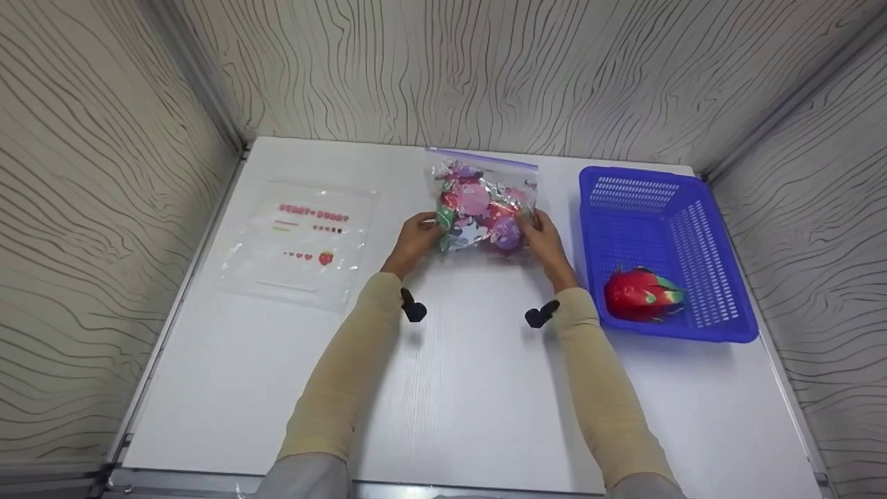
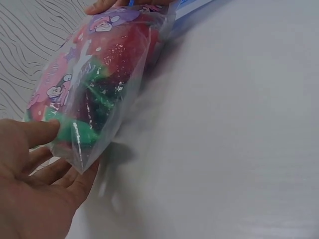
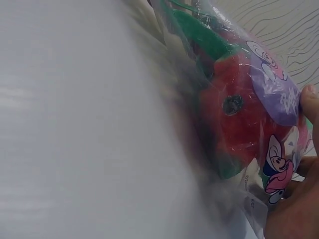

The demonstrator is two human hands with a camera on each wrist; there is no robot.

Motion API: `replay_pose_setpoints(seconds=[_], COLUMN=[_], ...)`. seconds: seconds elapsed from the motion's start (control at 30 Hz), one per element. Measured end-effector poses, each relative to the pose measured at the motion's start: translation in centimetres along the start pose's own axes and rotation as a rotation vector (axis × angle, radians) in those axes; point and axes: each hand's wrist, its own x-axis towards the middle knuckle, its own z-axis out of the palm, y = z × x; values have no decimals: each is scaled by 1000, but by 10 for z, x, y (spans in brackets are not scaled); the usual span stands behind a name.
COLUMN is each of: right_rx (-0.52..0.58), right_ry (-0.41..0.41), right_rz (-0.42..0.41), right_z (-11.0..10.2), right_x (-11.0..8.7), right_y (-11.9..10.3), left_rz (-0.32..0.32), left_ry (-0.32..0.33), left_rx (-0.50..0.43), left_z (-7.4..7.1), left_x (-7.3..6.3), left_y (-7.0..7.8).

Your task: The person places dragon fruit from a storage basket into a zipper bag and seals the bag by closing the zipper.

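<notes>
A clear zip bag [image 1: 478, 201] with pink and purple cartoon prints is full of red and green fruit-like things, their exact kind partly hidden by the prints. My left hand [image 1: 418, 239] holds its lower left edge; in the left wrist view the thumb lies on top and the fingers [image 2: 82, 186] are beneath. On the right side my right hand [image 1: 544, 242] grips the bag, its thumb [image 3: 310, 102] pressed on the print. The lower edge of the bag appears raised off the white table [image 1: 457, 388]. Its lilac zip edge points to the back wall.
At right stands a blue plastic basket [image 1: 627, 242] with a red dragon fruit [image 1: 641, 294] in its near end. A flat clear bag [image 1: 298, 242] with red lettering lies on the left of the table. Patterned walls [image 1: 443, 69] enclose the back and both sides.
</notes>
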Motion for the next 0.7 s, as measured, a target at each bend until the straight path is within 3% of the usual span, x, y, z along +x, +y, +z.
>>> replay_pose_setpoints(seconds=[0.37, 0.7], right_rx=[14, 19], right_ry=[22, 143], right_rz=[-32, -67], right_z=[-1, -2], right_x=[-6, -20], right_y=[0, -7], left_rz=[-55, -16], left_ry=[-26, 7], left_rx=[23, 151], left_z=[-5, -12], left_x=[-2, -4], left_y=[1, 7])
